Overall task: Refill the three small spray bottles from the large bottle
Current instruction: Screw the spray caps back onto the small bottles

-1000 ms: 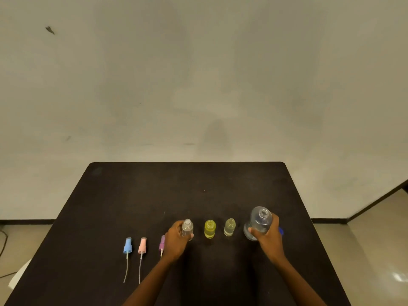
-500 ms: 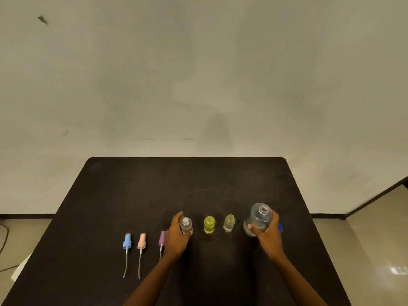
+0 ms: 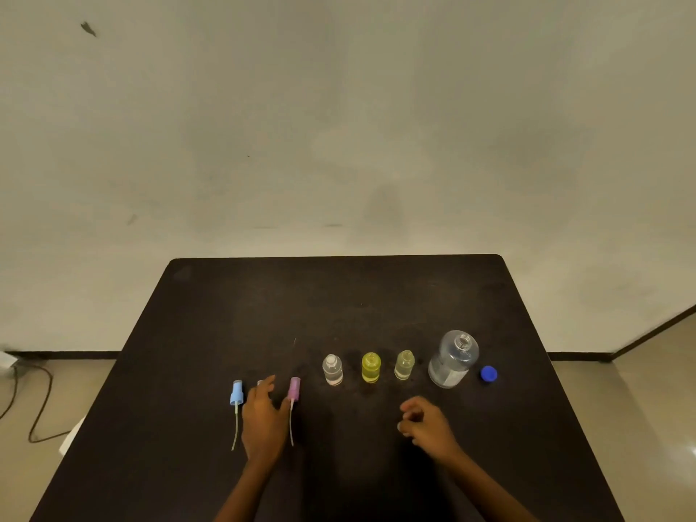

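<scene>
Three small uncapped bottles stand upright in a row on the black table (image 3: pixel 339 295): a clear one (image 3: pixel 333 369), a bright yellow one (image 3: pixel 371 367) and a pale yellow one (image 3: pixel 404 365). To their right stands the large clear bottle (image 3: pixel 453 359), uncapped, with its blue cap (image 3: pixel 489 373) beside it. At the left lie a blue spray head (image 3: pixel 236 394) and a purple spray head (image 3: pixel 293 389). My left hand (image 3: pixel 263 416) lies over the pink spray head between them, which is mostly hidden; fingers are spread. My right hand (image 3: pixel 425 423) hovers loosely curled in front of the bottles, holding nothing.
A pale wall rises behind the table. A dark cable (image 3: pixel 34 401) trails on the floor at the left, near a white object (image 3: pixel 71 437) by the table edge. Floor shows on the right side.
My left hand let go of the clear small bottle and moved left onto the pink spray head. My right hand released the large bottle and drew back toward me.
</scene>
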A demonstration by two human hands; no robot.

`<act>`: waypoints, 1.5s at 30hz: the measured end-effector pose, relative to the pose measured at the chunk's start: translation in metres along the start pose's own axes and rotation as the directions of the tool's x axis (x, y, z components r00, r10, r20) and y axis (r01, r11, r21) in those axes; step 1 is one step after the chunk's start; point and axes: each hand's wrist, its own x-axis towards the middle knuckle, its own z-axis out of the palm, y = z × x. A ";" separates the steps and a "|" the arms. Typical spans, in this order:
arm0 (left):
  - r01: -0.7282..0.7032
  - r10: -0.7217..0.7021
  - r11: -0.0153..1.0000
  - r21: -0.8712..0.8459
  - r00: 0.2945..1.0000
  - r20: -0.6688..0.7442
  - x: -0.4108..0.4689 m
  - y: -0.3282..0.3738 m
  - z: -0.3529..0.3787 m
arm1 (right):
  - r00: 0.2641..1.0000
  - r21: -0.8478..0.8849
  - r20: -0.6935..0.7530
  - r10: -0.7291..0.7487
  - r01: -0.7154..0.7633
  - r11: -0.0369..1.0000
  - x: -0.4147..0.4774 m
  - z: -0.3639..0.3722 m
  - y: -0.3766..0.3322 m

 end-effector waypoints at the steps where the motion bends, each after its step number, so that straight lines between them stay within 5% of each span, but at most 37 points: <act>1: -0.011 0.010 0.999 0.038 1.000 0.020 0.002 0.001 0.000 | 0.998 -0.060 0.061 -0.022 0.026 0.998 -0.002 0.005 -0.002; 8: -0.095 0.024 0.949 0.300 0.973 0.230 0.005 0.013 0.012 | 0.973 -0.194 0.221 -0.062 0.106 0.975 -0.009 0.019 -0.003; 17: -0.113 0.003 0.903 0.415 0.967 0.257 0.014 0.016 0.009 | 0.969 -0.262 0.241 -0.054 0.119 0.958 -0.012 0.021 0.004; 23: -0.076 0.046 0.983 0.165 0.984 0.173 0.007 0.024 -0.002 | 0.974 -0.230 0.200 -0.103 0.149 0.962 -0.013 0.013 -0.005; 26: -0.185 0.178 0.980 0.068 0.979 0.098 -0.015 0.039 -0.006 | 0.978 -0.142 0.154 -0.138 0.160 0.977 -0.018 0.002 -0.020; 31: -0.498 0.475 0.867 -0.015 0.818 0.325 -0.059 0.088 0.001 | 0.973 0.086 0.096 -0.211 0.203 0.975 -0.035 -0.017 -0.050; 35: -0.602 0.601 0.790 -0.115 0.726 0.333 -0.070 0.115 0.019 | 0.930 0.195 -0.032 -0.365 0.364 0.911 -0.052 -0.020 -0.071; 45: -0.510 0.547 0.836 -0.201 0.752 0.368 -0.057 0.140 0.047 | 0.782 -0.107 -0.351 -0.515 0.513 0.852 -0.038 -0.042 -0.077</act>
